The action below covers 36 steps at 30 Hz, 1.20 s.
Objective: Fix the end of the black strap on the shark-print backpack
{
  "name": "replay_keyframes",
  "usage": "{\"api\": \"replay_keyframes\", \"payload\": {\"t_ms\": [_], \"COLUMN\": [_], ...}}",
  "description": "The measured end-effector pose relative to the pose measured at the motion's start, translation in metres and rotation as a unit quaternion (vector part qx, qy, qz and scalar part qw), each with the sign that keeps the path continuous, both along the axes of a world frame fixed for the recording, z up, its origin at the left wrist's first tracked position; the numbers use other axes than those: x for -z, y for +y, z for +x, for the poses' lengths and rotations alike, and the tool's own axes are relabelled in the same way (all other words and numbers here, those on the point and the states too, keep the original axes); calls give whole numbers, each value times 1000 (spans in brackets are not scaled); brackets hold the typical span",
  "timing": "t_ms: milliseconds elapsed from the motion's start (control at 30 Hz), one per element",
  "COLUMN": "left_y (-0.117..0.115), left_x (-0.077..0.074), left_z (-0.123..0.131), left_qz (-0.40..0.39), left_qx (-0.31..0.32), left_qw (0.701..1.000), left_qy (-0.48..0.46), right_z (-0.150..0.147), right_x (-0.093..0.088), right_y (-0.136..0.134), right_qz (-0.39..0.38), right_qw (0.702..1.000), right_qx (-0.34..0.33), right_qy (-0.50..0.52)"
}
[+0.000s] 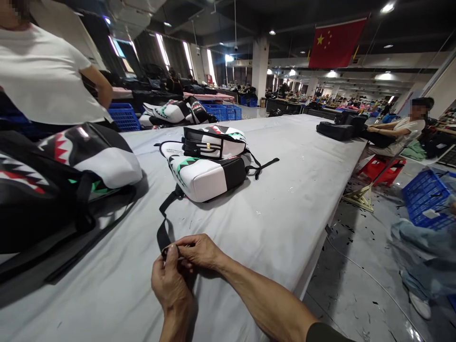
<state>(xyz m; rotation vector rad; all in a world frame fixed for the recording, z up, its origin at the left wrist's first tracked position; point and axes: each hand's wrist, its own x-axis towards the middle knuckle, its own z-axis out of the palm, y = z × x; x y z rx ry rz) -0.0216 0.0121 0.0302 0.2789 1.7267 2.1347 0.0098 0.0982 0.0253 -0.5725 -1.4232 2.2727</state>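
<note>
Two hands hold one black strap (164, 232) at its loose end. The left hand (171, 280) and the right hand (199, 251) both have a closed grip, and they pinch this end together between the fingers. From them the strap goes up and joins a white and black backpack (204, 179), which lies on the grey tabletop (256, 223). A small black and white bag (213, 142) lies on top of this backpack. To the left lies a bigger backpack (71, 166) with a printed shark mouth, and one person in a white T-shirt (44, 76) stands behind it. Far on the right, another person (399, 133) sits beside the tabletop, near some black bags (337, 131).
</note>
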Motion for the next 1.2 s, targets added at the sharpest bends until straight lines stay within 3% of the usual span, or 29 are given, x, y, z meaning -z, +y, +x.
{"api": "replay_keyframes", "payload": {"t_ms": [267, 467, 733, 1067, 1200], "left_y": [2, 2, 2, 2, 2], "left_x": [8, 13, 14, 9, 11], "left_z": [-4, -7, -9, -5, -6], "left_qz": [-4, -15, -31, -57, -33], "left_qx": [0, 6, 10, -6, -12], "left_qw": [1000, 1000, 999, 997, 999], "left_qy": [-12, 16, 39, 60, 39], "right_z": [2, -2, -8, -7, -6], "right_x": [-7, 0, 14, 9, 7], "right_y": [-2, 0, 2, 1, -1], "right_qz": [-34, -9, -12, -23, -24], "right_qw": [999, 999, 998, 998, 999], "right_qx": [11, 29, 35, 33, 25], "right_qy": [1, 11, 50, 38, 39]}}
